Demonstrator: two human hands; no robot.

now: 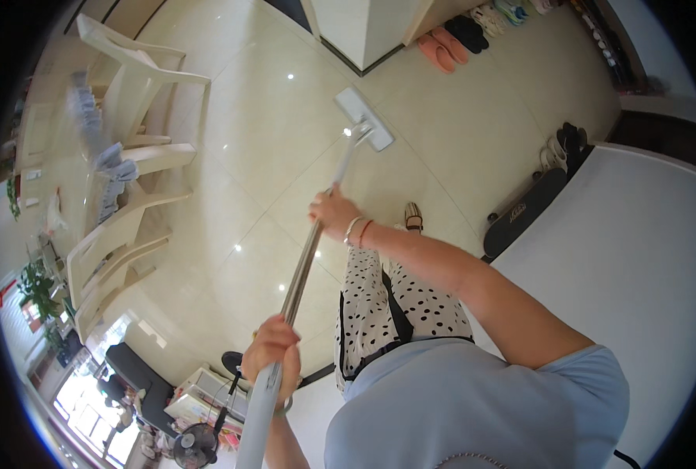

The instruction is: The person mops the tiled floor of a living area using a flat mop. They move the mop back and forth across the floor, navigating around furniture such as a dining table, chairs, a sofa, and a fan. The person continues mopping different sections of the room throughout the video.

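The mop pole [302,271] looks shiny metal, the floor [262,148] glossy.

Flat-mop handle [259,422] cut off at lower edge, partly hidden under left hand [272,350] and right hand [336,214]; left forearm [284,449] likewise cropped.

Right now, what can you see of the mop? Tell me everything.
The flat mop has a long straight pole, shiny and metal-looking along its middle, paler toward both ends, tilted, its top running out of the lower edge of the picture. A joint links it to a rectangular pale-grey head, which appears to lie flat on the tiled floor near the white wall corner. The left hand grips the pole's upper part, the right hand lower down. The head's underside is hidden.
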